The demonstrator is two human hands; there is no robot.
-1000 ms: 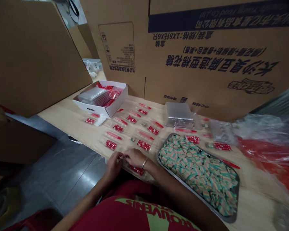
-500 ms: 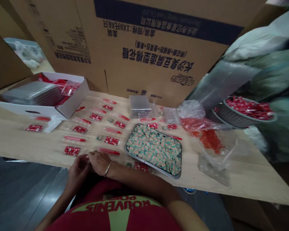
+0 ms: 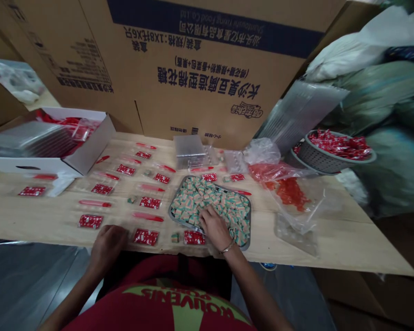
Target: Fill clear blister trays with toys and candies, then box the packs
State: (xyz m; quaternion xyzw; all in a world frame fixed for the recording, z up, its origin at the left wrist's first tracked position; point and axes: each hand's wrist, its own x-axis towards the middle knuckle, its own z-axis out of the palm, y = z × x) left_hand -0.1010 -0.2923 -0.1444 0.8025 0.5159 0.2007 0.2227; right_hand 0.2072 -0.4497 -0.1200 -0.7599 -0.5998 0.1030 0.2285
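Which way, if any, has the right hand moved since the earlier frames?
Yes: the right hand has moved from beside the metal tray to inside it, resting on the striped pieces.

Printed cardboard carton [image 3: 207, 110], wooden table [image 3: 345, 248], glossy floor [image 3: 24, 285]

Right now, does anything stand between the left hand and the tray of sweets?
Yes: a red packet, a small sweet and another red packet lie on the table between the left hand and the tray.

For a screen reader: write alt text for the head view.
A right hand with a bangle rests in a metal tray of green-and-cream cubes on a wooden table; the left hand lies at the table edge near rows of red packets.
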